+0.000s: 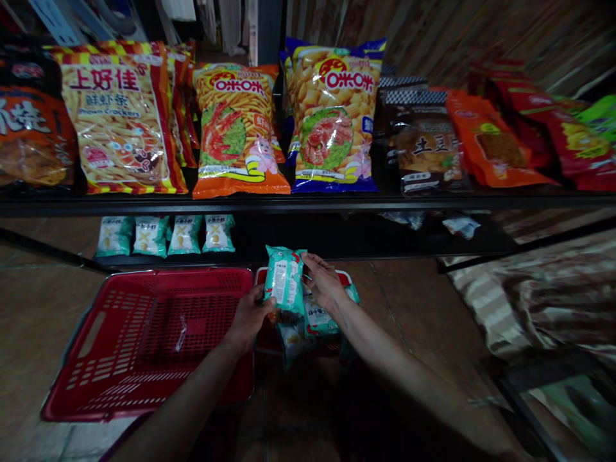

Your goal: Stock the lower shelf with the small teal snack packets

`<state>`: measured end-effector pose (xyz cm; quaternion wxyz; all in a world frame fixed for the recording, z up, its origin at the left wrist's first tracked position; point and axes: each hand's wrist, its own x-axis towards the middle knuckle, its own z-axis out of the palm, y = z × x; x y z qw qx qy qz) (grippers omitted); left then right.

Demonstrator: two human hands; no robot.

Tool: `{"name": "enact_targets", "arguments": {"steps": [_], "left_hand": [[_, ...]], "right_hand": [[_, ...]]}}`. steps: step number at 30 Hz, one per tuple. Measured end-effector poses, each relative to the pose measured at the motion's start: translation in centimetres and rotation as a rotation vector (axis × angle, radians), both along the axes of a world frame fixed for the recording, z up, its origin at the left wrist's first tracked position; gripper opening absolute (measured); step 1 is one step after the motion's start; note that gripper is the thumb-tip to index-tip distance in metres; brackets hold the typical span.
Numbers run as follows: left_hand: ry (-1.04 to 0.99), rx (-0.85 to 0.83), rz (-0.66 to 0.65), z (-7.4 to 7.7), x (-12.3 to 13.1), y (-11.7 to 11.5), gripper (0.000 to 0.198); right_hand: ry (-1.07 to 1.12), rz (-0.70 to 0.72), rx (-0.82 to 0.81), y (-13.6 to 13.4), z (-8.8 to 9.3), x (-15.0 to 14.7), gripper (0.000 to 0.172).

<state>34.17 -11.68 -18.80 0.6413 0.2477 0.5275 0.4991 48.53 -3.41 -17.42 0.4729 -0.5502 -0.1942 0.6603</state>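
A small teal snack bag (pixel 285 280) is held between both hands, its printed back facing up. My left hand (pixel 251 314) grips its lower left edge, thumb on top. At the upper right edge, my right hand (pixel 323 279) has its fingers closed on the same bag. Beneath them, a smaller red basket (pixel 344 278) holds more teal and white bags (pixel 320 319), partly covered by my hands and the held bag. Several matching small bags (pixel 178 235) stand in a row on the lower black shelf (pixel 298 239), at its left part.
A large red basket (pixel 192 282) with a small clear wrapper (pixel 181 333) inside sits on the floor at left. The upper shelf edge (pixel 337 204) runs across above my hands, bearing large snack bags (pixel 332 122). Striped fabric (pixel 529 289) lies at right.
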Motion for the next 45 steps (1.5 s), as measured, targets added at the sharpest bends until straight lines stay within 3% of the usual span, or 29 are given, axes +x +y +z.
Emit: {"name": "enact_targets", "arguments": {"steps": [7, 13, 16, 21, 26, 45], "left_hand": [[-0.111, -0.017, 0.128, 0.3, -0.3, 0.3, 0.036], [-0.189, -0.046, 0.264, 0.3, -0.4, 0.7, 0.036], [-0.225, -0.055, 0.268, 0.4, -0.2, 0.8, 0.038], [-0.231, -0.037, 0.195, 0.8, -0.2, 0.7, 0.041], [-0.277, 0.042, 0.106, 1.2, -0.3, 0.8, 0.041], [-0.323, 0.023, 0.173, 1.0, -0.5, 0.8, 0.035]], "right_hand": [[0.018, 0.162, -0.033, -1.0, 0.7, -0.5, 0.038], [-0.026, 0.323, -0.088, -1.7, 0.7, -0.7, 0.053], [-0.012, 0.38, -0.06, -2.0, 0.5, -0.7, 0.052], [-0.072, 0.381, 0.034, -2.0, 0.2, -0.8, 0.042], [-0.069, 0.366, 0.112, -1.7, 0.0, -0.7, 0.042], [-0.029, 0.373, 0.177, -2.1, -0.3, -0.9, 0.046]]}}
